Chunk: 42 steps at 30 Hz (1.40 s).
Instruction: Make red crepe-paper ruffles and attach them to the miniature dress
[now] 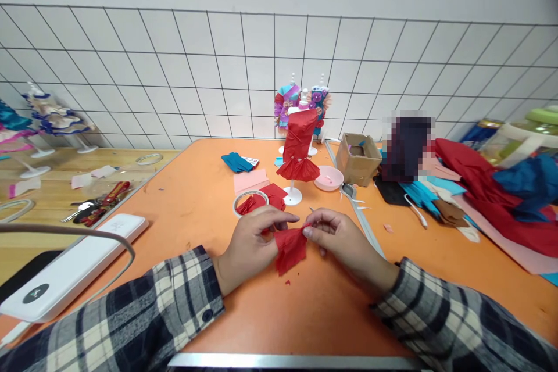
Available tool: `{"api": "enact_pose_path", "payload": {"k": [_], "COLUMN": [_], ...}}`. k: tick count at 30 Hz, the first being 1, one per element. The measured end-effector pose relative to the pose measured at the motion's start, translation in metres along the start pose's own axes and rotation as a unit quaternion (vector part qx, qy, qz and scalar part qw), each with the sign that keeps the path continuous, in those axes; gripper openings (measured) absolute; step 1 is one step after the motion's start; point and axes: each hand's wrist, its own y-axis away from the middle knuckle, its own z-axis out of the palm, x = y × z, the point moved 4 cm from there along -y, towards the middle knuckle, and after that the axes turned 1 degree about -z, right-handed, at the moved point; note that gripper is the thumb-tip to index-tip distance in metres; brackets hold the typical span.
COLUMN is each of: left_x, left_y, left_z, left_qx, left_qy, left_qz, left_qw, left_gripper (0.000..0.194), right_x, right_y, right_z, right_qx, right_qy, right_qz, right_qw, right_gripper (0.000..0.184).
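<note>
Both my hands pinch a small piece of crumpled red crepe paper (290, 248) just above the orange table (196, 209). My left hand (249, 247) grips its left edge with fingers closed. On the right edge, my right hand (340, 237) pinches the top corner between thumb and forefinger. Behind them stands a small white mannequin stand wearing a red paper dress (299, 148). A tape roll (249, 196) with more red paper scraps (271, 196) lies just beyond my left hand.
A white power bank (74, 270) with a cable lies at the left edge. Pink paper (250, 180), blue paper (236, 161), a pink bowl (328, 178), a cardboard box (358, 158), scissors (101, 202) and heaps of coloured paper (492, 197) surround the work spot. Dressed mannequins (300, 102) stand by the wire grid.
</note>
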Motion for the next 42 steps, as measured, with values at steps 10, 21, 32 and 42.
{"api": "enact_pose_path", "payload": {"k": [10, 21, 32, 42], "left_x": [-0.012, -0.023, -0.021, -0.008], "left_y": [0.003, 0.008, -0.001, 0.005], "left_z": [0.032, 0.035, 0.01, 0.032], "left_qx": [-0.118, -0.141, -0.063, -0.094], "left_qy": [0.25, 0.192, 0.101, 0.263], "left_qz": [-0.226, -0.245, -0.132, -0.251], "left_qw": [0.934, 0.94, 0.984, 0.927], "left_gripper": [0.029, 0.013, 0.033, 0.045], "right_x": [-0.01, -0.011, -0.015, -0.008], "right_y": [0.004, -0.007, -0.002, 0.002], "right_z": [-0.003, -0.037, -0.034, -0.008], "right_qx": [0.064, 0.165, 0.183, 0.158], "right_qy": [-0.129, -0.244, -0.167, -0.078], "right_qz": [-0.064, -0.115, -0.097, -0.101], "right_qw": [0.988, 0.949, 0.964, 0.979], "right_gripper": [0.028, 0.025, 0.031, 0.032]}}
